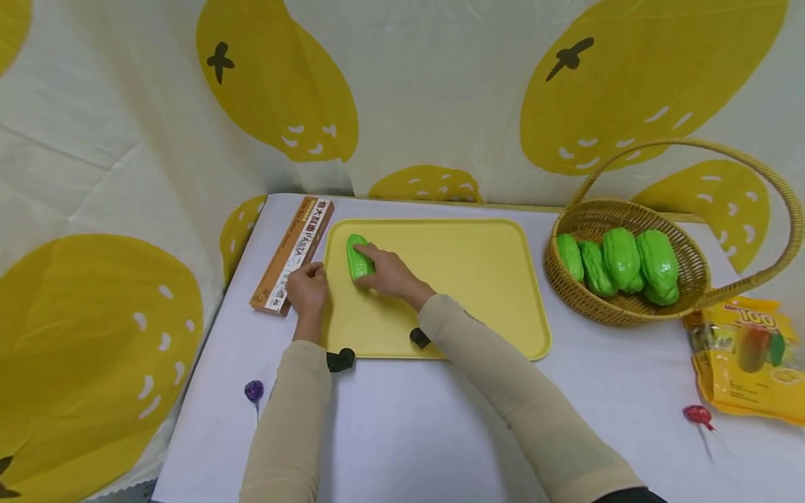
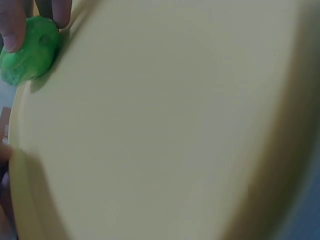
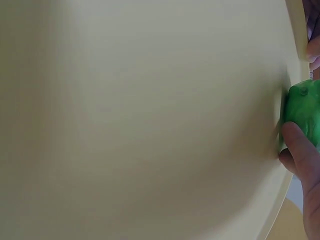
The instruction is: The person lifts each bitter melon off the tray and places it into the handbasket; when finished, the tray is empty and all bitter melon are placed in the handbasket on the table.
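Head view: I look forward and down over the whole table. Both wrist views sit very close above the flat yellow plastic tray, sharing the glossy green ridged gourd: 10 o'clock left, 3 o'clock right.

White table w/ lemon-print cloth backdrop

The green gourd is looking like glossy, ridged plastic, the yellow tray is showing smooth and matt, and the basket is showing rough woven wicker.
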Available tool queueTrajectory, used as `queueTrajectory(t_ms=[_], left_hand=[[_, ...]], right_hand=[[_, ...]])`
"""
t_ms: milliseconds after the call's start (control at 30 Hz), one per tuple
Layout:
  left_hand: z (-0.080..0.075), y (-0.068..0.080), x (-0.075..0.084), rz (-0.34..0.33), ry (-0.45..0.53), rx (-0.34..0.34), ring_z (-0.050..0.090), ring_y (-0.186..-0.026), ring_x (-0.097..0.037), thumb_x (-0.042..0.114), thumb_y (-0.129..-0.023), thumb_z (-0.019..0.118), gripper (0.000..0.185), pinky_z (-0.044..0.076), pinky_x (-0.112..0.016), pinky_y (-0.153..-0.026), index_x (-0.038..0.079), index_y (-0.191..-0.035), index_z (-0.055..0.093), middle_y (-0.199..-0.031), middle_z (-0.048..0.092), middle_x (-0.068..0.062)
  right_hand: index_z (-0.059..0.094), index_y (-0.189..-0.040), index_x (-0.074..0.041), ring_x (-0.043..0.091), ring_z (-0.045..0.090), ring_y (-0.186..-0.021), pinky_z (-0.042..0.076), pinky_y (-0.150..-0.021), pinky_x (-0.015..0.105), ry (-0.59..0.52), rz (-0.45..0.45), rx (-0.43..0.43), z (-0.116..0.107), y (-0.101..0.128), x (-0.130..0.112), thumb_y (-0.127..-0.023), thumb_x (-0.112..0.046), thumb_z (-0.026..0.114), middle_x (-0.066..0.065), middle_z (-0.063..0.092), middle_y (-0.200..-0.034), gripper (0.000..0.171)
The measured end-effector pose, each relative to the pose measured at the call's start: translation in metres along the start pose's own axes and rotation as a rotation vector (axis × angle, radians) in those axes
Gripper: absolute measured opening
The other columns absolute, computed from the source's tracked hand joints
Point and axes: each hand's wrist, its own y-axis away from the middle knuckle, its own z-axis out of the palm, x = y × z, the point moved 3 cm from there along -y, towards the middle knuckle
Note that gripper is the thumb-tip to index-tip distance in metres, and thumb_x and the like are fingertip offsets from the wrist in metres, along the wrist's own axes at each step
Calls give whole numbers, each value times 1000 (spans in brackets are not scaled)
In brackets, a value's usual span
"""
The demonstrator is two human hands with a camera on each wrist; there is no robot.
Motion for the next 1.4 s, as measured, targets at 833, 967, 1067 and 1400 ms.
queueTrajectory(t_ms=[833,967,1067,1400], left_hand=[[2,2,-2,-4,14,27,66,-115,-39,11,-99,56,28,50,-53,-103,4,-118,76,-119,73,-20],[3,2,-3,-18,17,26,65,-115,-39,12,-99,57,28,50,-53,-102,5,-118,76,-119,73,-20],[3,2,-4,-23,15,35,65,-116,-39,13,-99,59,27,50,-53,-102,5,-117,76,-120,73,-19],[3,3,-7,-21,25,40,64,-118,-41,13,-100,58,27,48,-55,-106,4,-118,75,-122,73,-20]], right_hand=[[39,-158,-20,32,40,-150,43,-117,41,-103,-44,71,-28,29,-2,-91,-19,76,18,29,-167,76],[38,-158,-18,29,34,-153,39,-121,40,-178,-60,86,-38,41,2,-92,-17,75,17,28,-168,76],[37,-159,-19,29,33,-154,38,-121,41,-225,-67,97,-47,50,4,-92,-17,75,16,27,-168,77],[38,-159,-21,32,41,-149,40,-119,44,-274,-109,151,-78,86,7,-93,-19,75,11,23,-170,76]])
